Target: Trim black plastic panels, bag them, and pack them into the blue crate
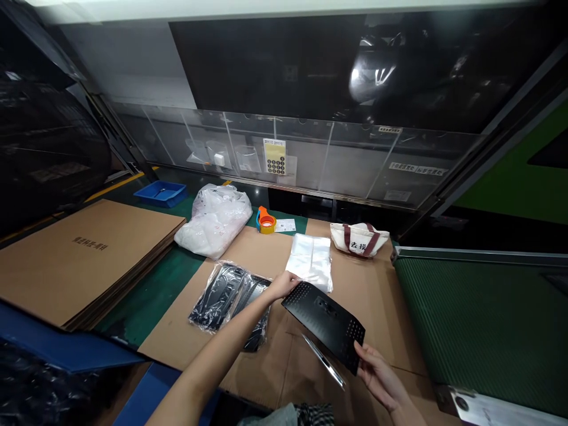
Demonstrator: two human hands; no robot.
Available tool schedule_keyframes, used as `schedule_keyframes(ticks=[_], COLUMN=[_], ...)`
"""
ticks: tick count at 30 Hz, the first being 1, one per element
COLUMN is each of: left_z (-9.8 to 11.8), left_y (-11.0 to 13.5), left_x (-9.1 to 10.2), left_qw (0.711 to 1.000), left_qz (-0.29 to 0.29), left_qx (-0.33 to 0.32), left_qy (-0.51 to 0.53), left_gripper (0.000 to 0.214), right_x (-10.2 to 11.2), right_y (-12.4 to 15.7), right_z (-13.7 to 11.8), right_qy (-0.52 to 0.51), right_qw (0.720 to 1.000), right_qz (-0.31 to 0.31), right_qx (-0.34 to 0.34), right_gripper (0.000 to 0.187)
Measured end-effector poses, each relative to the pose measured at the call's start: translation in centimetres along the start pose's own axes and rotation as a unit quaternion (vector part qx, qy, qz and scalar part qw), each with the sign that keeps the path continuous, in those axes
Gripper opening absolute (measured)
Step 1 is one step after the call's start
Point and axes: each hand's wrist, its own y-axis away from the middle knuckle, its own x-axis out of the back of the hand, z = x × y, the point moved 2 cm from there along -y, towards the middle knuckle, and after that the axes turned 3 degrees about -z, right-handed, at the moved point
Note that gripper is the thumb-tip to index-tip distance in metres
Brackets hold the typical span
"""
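A flat black perforated plastic panel (326, 322) is held tilted above the cardboard-covered table (381, 296). My left hand (281, 285) pinches its far left corner. My right hand (377, 376) grips its near right edge from below. A thin clear strip or bag edge (323, 362) hangs under the panel. Just left of my left arm lie bagged black parts (231, 302) in clear plastic. A stack of clear plastic bags (310, 260) lies just beyond the panel.
A stack of flat cardboard sheets (84, 260) fills the left. A white bag bundle (215, 222), an orange tape dispenser (266, 222), a white tote bag (359, 239) and a blue tray (160, 193) stand farther back. A green conveyor (483, 319) runs along the right.
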Motion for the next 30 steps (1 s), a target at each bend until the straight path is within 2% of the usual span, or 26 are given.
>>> schedule_keyframes(ticks=[5,9,12,19,22,24,27,30], left_z=[1.2,2.6,4.1,6.7,7.1,7.3,7.6,7.7], left_y=[0.9,1.1,0.8,0.0,0.1,0.3,0.7,1.1], left_x=[-0.3,-1.2,-1.8,-1.8,-1.8,-2.1,-2.9,-3.9], left_qw=[0.992,0.979,0.968,0.948,0.942,0.941,0.942,0.941], left_qz=[0.068,0.087,0.091,0.055,0.034,0.031,0.043,0.055], left_qx=[-0.021,-0.022,-0.048,-0.145,-0.189,-0.204,-0.197,-0.189], left_qy=[-0.104,-0.184,-0.227,-0.277,-0.275,-0.269,-0.267,-0.275], left_gripper=[0.038,0.046,0.049,0.044,0.041,0.038,0.04,0.042], right_x=[-1.7,-3.0,-3.7,-3.2,-2.5,-2.4,-2.8,-3.5], right_y=[0.7,1.8,2.5,4.0,4.7,5.0,4.9,4.7], right_z=[-0.1,0.4,0.9,1.2,0.9,0.7,0.7,1.1], right_qy=[0.088,0.172,0.212,0.045,0.024,0.074,0.137,0.054], right_qw=[0.995,0.977,0.962,0.961,0.952,0.951,0.959,0.955], right_qz=[0.02,0.069,0.095,0.195,0.229,0.228,0.187,0.206], right_qx=[0.036,0.109,0.146,0.191,0.201,0.196,0.166,0.205], right_gripper=[0.024,0.033,0.033,0.042,0.046,0.045,0.044,0.041])
